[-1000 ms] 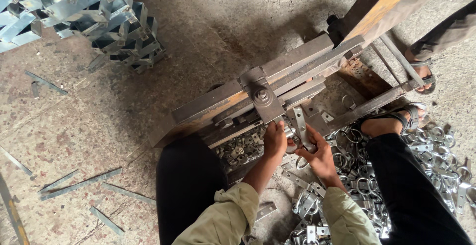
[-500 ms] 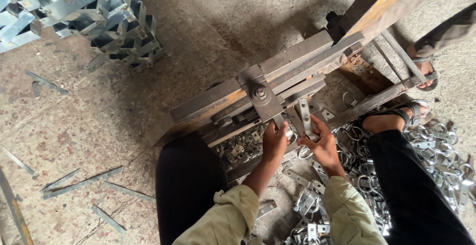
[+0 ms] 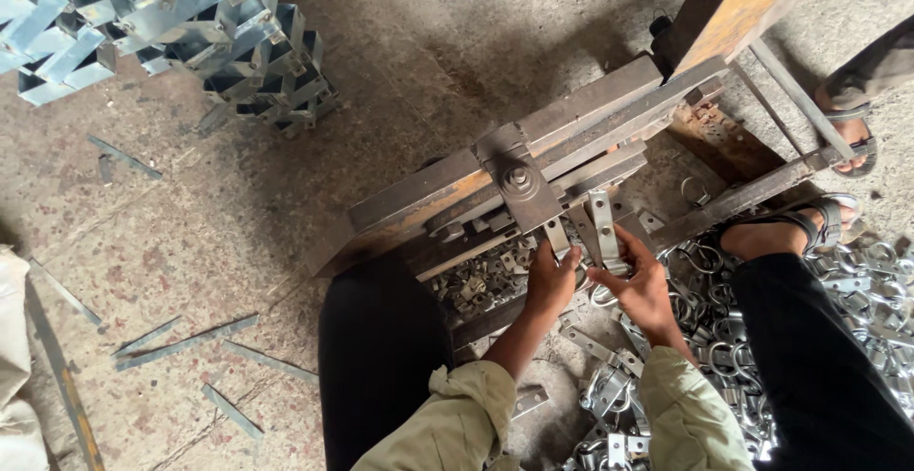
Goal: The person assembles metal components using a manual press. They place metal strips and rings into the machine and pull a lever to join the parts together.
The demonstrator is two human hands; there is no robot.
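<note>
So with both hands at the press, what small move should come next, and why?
Probably seat the flat metal strip fully under the press head. The right hand grips the strip, which stands angled against the tooling, and the left hand steadies a second piece beside it; neither looks flat in place yet.

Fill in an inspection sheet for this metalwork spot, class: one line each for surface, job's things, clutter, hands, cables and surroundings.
Surface: rough, stained concrete floor.
Job's things: rusty hand press of steel bars; flat metal strip standing at its front; tray of small pressed pieces beneath.
Clutter: loose metal strips on the floor at left; heap of ring clamps at right.
Hands: left hand touches the press front; right hand has its grip on the flat metal strip.
Cables: nothing seen.
Surroundings: stacked folded metal channels top left; sandalled foot by the press; another sandalled foot at the right edge.
</note>
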